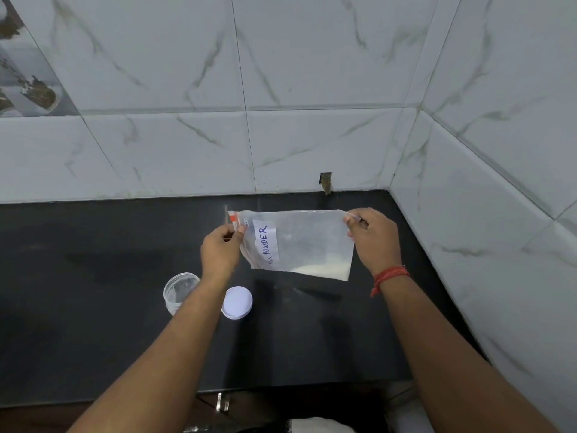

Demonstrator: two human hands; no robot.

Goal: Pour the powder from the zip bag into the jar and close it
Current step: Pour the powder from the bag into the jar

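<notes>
Pinching opposite ends of the zip bag (pixel 299 242), the left hand (pixel 220 250) and right hand (pixel 376 237) hold it above the counter (pixel 93 339) near its back edge; powder (pixel 324 268) sits low inside, the open jar (pixel 178 290) and lid (pixel 236 302) resting toward the front-left

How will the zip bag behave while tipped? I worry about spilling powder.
The zip bag is probably floppy: thin clear film, stretched between the left hand and right hand. It likely feels light, since only a little powder sits in one low corner. That powder may slide suddenly when the bag is tilted.
</notes>
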